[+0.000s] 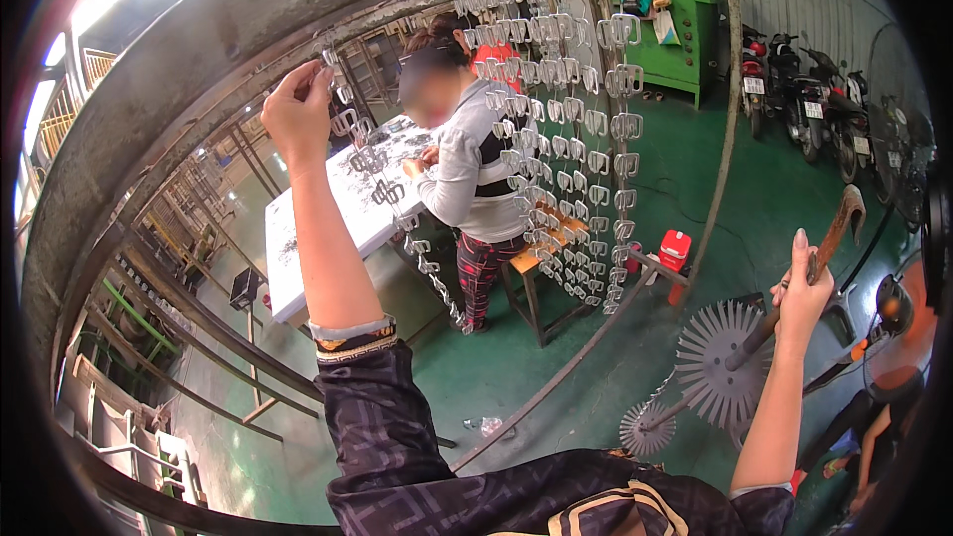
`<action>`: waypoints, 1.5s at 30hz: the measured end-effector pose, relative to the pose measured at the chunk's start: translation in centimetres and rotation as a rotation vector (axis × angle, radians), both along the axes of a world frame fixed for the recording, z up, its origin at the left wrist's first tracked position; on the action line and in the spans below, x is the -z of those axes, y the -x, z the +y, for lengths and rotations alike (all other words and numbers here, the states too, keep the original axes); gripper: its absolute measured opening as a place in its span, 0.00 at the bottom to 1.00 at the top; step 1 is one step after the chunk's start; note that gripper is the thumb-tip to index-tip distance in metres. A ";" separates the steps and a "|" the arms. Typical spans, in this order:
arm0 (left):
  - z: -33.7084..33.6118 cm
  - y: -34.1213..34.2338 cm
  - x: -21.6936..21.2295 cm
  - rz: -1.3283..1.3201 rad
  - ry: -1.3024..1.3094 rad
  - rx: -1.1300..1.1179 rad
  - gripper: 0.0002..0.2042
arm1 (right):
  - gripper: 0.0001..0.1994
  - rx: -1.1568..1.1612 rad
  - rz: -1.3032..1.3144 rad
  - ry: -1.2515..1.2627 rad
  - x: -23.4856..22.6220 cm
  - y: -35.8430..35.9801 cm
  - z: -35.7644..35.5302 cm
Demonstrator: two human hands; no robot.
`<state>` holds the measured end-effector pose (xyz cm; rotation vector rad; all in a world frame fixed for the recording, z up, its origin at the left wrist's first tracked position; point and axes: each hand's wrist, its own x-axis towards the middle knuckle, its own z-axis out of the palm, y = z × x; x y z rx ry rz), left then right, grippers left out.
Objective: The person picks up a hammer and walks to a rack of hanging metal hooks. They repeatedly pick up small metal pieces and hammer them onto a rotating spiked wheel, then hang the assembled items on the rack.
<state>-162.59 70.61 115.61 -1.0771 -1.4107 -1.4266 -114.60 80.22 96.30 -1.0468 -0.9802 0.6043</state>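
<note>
My left hand (296, 115) is raised high and pinches the top of a hanging string of small silver metal loops (382, 189), just under a big curved grey metal hoop (199, 69). The string trails down to the right toward the floor. Several more strings of the same loops (571, 119) hang from the hoop in a curtain further right. My right hand (802, 290) grips a rusty bar with a hooked top (842, 223). Below that hand the bar runs down to a grey spiked disc (717, 362), with a smaller spiked disc (645, 429) lower left.
A person in a grey striped top (472, 164) works at a white table (318, 228) beside a wooden stool (541, 268). A small red box (676, 250) sits on the green floor. Motorbikes (809, 99) and a green cabinet (680, 35) stand at the back. Another person (888, 377) sits at right.
</note>
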 end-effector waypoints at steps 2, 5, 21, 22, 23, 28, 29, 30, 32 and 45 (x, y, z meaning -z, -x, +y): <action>0.3 0.2 -0.2 -0.012 0.016 -0.061 0.10 | 0.20 0.004 -0.007 -0.001 0.0 0.2 -0.1; 1.1 1.7 -0.9 0.017 -0.013 -0.073 0.11 | 0.20 -0.005 -0.006 -0.001 -0.2 0.3 -0.3; 4.0 2.6 -3.5 0.065 0.056 -0.293 0.12 | 0.19 0.017 0.032 0.002 0.2 -0.2 -0.3; 4.0 2.4 -3.3 0.050 0.054 -0.309 0.12 | 0.20 0.019 0.032 0.002 0.3 -0.3 -0.3; 4.0 2.2 -3.2 0.034 0.051 -0.326 0.12 | 0.20 0.021 0.032 0.002 0.3 -0.4 -0.3; 4.3 1.7 -2.3 -0.004 0.033 -0.324 0.12 | 0.20 0.036 0.015 0.012 0.8 -0.7 -0.1; 4.2 1.4 -2.4 0.000 0.034 -0.361 0.12 | 0.20 0.033 0.012 0.017 0.8 -0.7 -0.1; 4.1 1.0 -2.5 0.001 0.079 -0.447 0.12 | 0.20 0.029 0.009 0.017 0.8 -0.7 -0.1; 4.9 0.2 -2.5 -0.005 0.169 -0.600 0.13 | 0.20 0.041 -0.006 0.016 0.9 -0.9 0.0; 7.1 -1.3 -3.4 -0.137 0.350 -0.806 0.13 | 0.20 0.057 0.001 0.018 1.3 -1.7 0.1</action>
